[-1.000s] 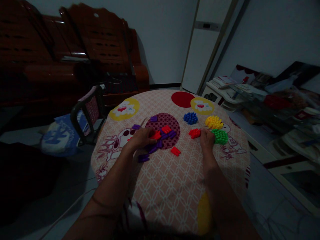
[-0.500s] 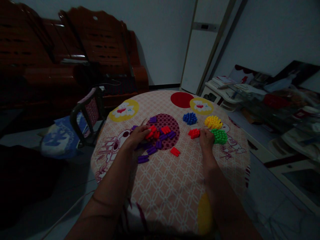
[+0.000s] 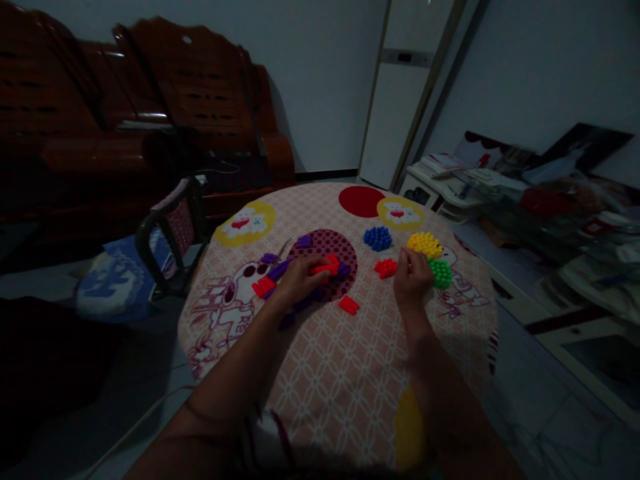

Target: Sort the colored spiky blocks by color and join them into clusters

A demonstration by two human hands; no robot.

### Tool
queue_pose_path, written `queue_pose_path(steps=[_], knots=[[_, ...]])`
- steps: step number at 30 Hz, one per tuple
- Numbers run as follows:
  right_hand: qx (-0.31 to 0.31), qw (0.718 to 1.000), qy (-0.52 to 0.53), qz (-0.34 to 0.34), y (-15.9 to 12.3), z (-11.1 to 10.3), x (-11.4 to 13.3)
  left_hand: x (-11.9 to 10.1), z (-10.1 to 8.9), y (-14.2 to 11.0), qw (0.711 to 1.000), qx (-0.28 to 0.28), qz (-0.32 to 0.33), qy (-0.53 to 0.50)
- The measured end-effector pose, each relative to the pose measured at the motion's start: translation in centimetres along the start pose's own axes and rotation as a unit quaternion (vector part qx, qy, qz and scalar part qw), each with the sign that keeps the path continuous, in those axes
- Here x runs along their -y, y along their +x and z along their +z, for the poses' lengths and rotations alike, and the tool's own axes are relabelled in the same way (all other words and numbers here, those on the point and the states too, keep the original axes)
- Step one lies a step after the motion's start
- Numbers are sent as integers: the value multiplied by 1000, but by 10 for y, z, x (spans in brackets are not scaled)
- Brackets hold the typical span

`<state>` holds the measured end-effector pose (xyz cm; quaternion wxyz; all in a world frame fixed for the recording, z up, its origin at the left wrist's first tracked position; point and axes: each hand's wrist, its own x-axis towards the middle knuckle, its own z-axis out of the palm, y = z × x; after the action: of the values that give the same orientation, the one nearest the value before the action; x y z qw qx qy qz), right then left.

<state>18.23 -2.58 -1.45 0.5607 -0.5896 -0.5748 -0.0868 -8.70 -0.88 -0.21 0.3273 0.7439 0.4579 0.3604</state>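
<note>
My left hand point(image 3: 301, 279) is over the pile at the table's centre, its fingers closed around a red plastic building block point(image 3: 327, 267). Purple blocks lie under and around it, among them a purple block point(image 3: 304, 241) behind the hand. Another red block point(image 3: 263, 287) sits left of my wrist, and a forked red block point(image 3: 349, 305) lies by itself in front. My right hand point(image 3: 413, 277) is closed beside a red cluster of blocks point(image 3: 385, 269); what its fingers hold, if anything, is hidden. A yellow cluster point(image 3: 425, 245) and a green cluster point(image 3: 440, 273) are close to that hand.
A blue cluster point(image 3: 378, 238) stands farther back on the round table with its patterned cloth point(image 3: 340, 393). A small chair point(image 3: 170, 230) is at the table's left. Wooden seating point(image 3: 200, 100) lines the back wall, and a cluttered cabinet point(image 3: 500, 193) stands at right.
My left hand has moved right, from the pile's left side to the red block at its middle. A red block now lies at the far left. My right hand has risen slightly off the red cluster.
</note>
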Motion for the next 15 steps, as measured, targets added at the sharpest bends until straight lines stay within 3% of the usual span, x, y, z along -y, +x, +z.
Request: queue_pose_path(steps=[2,4,7,15], knots=[[62,994,61,-71,-7,2,24,-7,11,-1,1000,7,11,6],[173,970,117,-121,-17,7,43,-14,19,-2,1000,15,15,2],[295,932,159,-138,-30,17,54,-18,26,-2,999,33,5,-9],[340,910,235,-28,-30,24,45,-12,14,-1,995,46,-40,-81]])
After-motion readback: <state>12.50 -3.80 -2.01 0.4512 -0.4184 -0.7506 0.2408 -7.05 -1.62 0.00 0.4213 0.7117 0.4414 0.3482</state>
